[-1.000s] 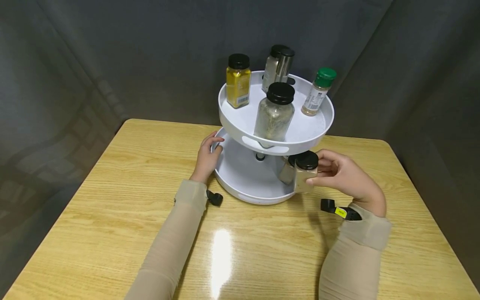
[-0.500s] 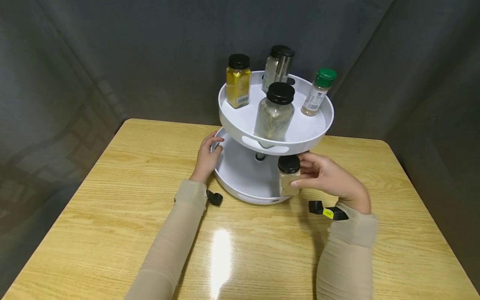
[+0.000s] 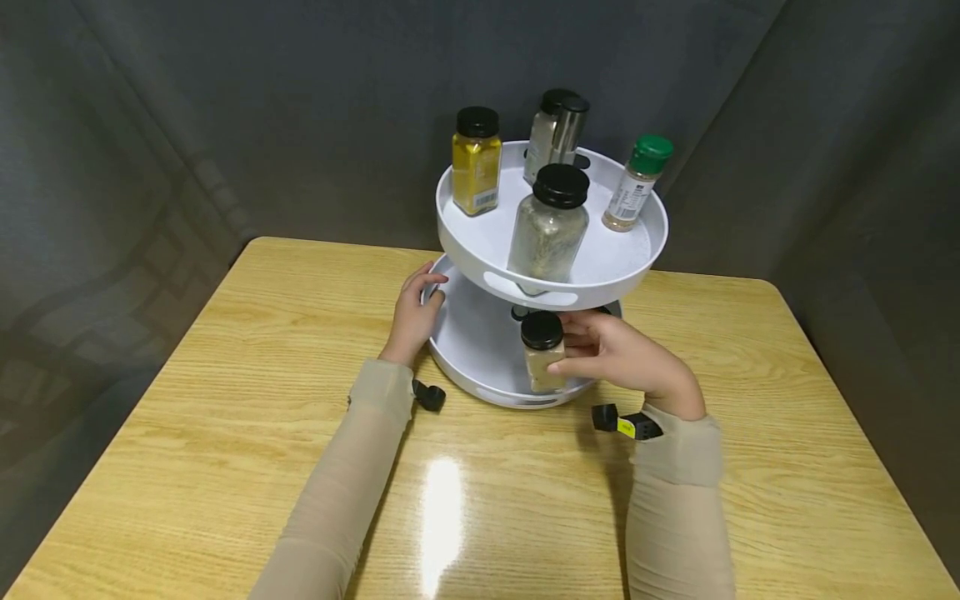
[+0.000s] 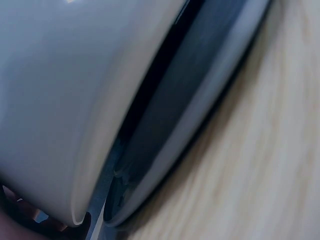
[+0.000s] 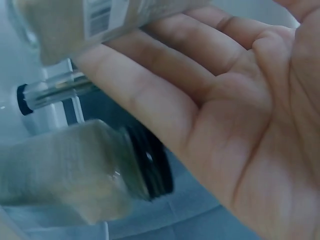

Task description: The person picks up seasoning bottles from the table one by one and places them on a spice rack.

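My right hand [image 3: 622,354] holds a small jar [image 3: 545,367] with a black lid and pale beige contents, thumb in front and fingers behind. The jar is upright over the front of the lower tray [image 3: 480,350] of a white two-tier turntable; whether its base touches the tray is unclear. In the right wrist view, a barcode label shows on the held jar [image 5: 65,25], and a second black-lidded jar [image 5: 75,175] stands beyond the hand. My left hand [image 3: 415,321] grips the lower tray's left rim, its fingers curled over the edge.
On the upper tray [image 3: 480,242] stand a yellow jar [image 3: 477,175], a large black-lidded jar [image 3: 549,237], a green-capped bottle [image 3: 632,196] and, behind, a clear jar [image 3: 538,146] beside a silver-topped container [image 3: 568,133]. The upper tray overhangs the lower one. A wooden table [image 3: 225,375] lies underneath.
My right hand has carried the small jar leftward, from the lower tray's right edge to its front middle, past the second jar. The left hand and the turntable have stayed still.
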`<action>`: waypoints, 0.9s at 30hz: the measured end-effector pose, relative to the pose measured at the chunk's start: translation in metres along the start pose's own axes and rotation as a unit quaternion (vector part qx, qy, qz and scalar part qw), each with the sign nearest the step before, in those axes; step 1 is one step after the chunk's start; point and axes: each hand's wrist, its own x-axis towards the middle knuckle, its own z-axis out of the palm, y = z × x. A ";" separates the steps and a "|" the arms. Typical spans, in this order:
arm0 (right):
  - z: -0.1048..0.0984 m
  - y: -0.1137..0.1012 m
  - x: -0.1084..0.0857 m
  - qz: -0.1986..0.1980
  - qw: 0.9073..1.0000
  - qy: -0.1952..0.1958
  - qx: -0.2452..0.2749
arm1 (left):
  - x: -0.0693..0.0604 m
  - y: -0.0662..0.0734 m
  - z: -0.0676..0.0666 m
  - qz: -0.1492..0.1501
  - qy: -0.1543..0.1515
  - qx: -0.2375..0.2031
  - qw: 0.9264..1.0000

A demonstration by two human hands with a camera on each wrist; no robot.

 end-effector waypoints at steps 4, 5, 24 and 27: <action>0.006 0.000 0.007 0.004 0.999 0.007 -0.033 | -0.001 0.001 -0.001 0.000 -0.002 -0.001 1.000; 0.007 0.000 0.008 0.005 0.999 0.010 -0.039 | -0.001 0.001 -0.001 0.000 -0.002 -0.001 1.000; 0.024 0.013 0.026 0.002 0.996 0.008 -0.093 | -0.001 0.000 -0.001 -0.003 -0.002 0.000 1.000; 0.026 0.015 0.029 0.005 0.996 0.007 -0.088 | -0.001 0.000 -0.001 -0.005 -0.001 -0.001 1.000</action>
